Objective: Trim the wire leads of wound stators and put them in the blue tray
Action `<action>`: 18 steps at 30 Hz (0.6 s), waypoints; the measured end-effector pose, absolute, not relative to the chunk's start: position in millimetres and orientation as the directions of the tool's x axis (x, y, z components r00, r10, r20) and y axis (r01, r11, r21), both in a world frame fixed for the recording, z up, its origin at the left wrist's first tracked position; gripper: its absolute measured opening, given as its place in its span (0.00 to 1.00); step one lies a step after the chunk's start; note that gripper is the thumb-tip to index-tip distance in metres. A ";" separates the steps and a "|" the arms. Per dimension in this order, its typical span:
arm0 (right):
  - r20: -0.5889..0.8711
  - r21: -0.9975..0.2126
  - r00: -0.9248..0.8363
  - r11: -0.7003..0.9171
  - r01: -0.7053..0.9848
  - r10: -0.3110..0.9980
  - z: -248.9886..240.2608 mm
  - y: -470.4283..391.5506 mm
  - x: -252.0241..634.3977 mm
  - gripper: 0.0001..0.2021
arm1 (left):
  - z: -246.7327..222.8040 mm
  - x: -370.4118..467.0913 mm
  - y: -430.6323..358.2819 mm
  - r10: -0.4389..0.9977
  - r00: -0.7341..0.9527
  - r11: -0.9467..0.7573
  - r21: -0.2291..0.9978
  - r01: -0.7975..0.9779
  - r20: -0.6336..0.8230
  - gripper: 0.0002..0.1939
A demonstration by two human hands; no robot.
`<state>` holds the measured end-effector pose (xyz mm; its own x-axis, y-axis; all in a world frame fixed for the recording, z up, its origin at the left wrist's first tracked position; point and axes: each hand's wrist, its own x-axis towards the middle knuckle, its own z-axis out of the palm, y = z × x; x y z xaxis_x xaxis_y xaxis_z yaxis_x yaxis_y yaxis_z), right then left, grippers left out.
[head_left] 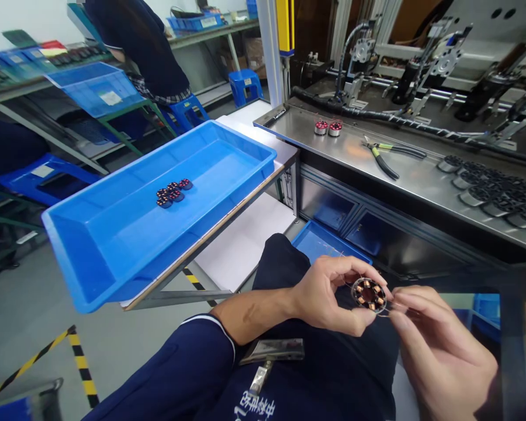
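A round black stator with copper coils [369,294] is held above my lap by my left hand [333,295], thumb and fingers around its rim. Thin wires stick out from its edge. My right hand [438,345] is at the stator's right side, thumb and forefinger pinched on the thin wire ends. Several similar wound stators [173,193] sit together in a large blue tray [127,234] on the left. On the metal bench [355,146] lie two red-and-silver stators [328,128] and open pliers with green and black handles [386,158].
Several dark stators [499,190] crowd the bench's right end. Machinery [421,70] stands behind the bench. A lower blue tray [328,240] is beyond my knees. A person [135,47] sits on a blue stool at the back left.
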<state>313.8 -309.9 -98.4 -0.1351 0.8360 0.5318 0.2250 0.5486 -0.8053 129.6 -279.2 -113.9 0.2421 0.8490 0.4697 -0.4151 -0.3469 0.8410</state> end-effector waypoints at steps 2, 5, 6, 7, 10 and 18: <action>0.569 -0.775 -0.140 0.585 0.237 0.810 -95.2 -309.7 309.8 0.12 | -113.9 129.4 -280.0 0.851 0.241 -0.350 0.846 -0.402 0.467 0.20; 0.595 -0.759 -0.099 0.598 0.258 0.798 -92.9 -315.0 300.9 0.12 | -114.1 131.0 -280.9 0.850 0.201 -0.411 0.852 -0.325 0.487 0.20; 0.601 -0.755 -0.084 0.599 0.267 0.795 -92.7 -317.6 298.0 0.13 | -114.2 132.1 -281.1 0.846 0.170 -0.451 0.848 -0.279 0.506 0.20; 0.611 -0.748 -0.076 0.606 0.270 0.788 -92.6 -320.3 295.4 0.14 | -114.4 133.5 -281.4 0.833 0.128 -0.503 0.834 -0.229 0.538 0.21; 0.646 -0.718 -0.111 0.651 0.246 0.755 -92.5 -325.1 292.5 0.18 | -114.6 137.6 -282.6 0.761 0.005 -0.644 0.757 -0.109 0.648 0.22; 0.550 -0.797 -0.247 0.589 0.130 0.798 -92.4 -296.7 318.3 0.22 | -106.4 136.2 -287.0 0.895 0.217 -0.256 0.849 -0.462 0.389 0.19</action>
